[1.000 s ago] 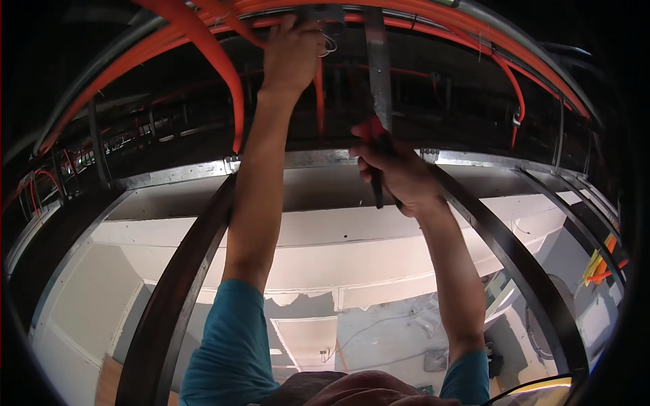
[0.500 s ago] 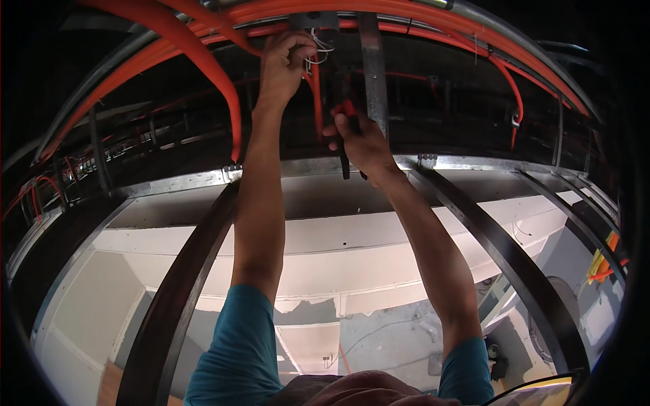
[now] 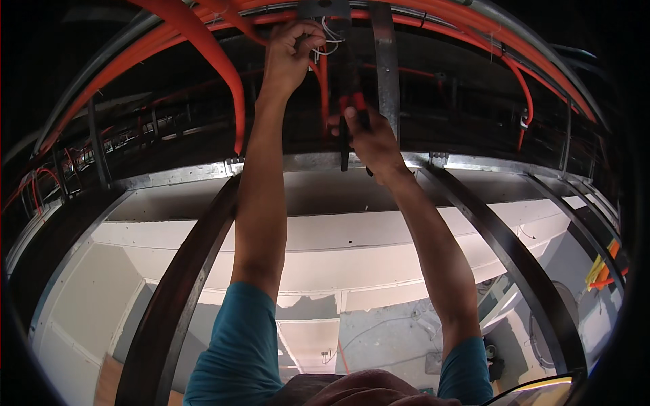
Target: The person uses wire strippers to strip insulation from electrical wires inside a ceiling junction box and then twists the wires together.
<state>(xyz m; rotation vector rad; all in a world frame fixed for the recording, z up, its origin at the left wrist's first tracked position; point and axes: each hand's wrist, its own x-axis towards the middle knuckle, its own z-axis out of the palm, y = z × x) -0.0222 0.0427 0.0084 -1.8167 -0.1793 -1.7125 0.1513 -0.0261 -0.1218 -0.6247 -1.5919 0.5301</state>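
Overhead, my left hand [image 3: 292,57] is closed in a pinch at several thin white wires [image 3: 332,44] that hang in loops below a grey box [image 3: 323,8]. My right hand [image 3: 372,141], lower and to the right, grips what look like pliers with red and black handles [image 3: 344,152]. They point up toward the wires, with their handles somewhat apart. Against the dark background the jaws are hard to make out, so I cannot tell whether they touch a wire. Orange flexible conduit [image 3: 323,88] runs downward just below the left hand's fingers.
Thick orange conduits [image 3: 203,47] arc across the top and left. A vertical metal strip [image 3: 386,74] stands right of the pliers. Dark metal ceiling channels [image 3: 183,284] [image 3: 504,250] flank my arms beneath a metal cross rail [image 3: 183,174]. Far below are pale walls and a grey floor [image 3: 379,338].
The pliers have turned more upright and moved slightly higher toward the wires. My left hand keeps its pinch. The whole view has shifted a little.
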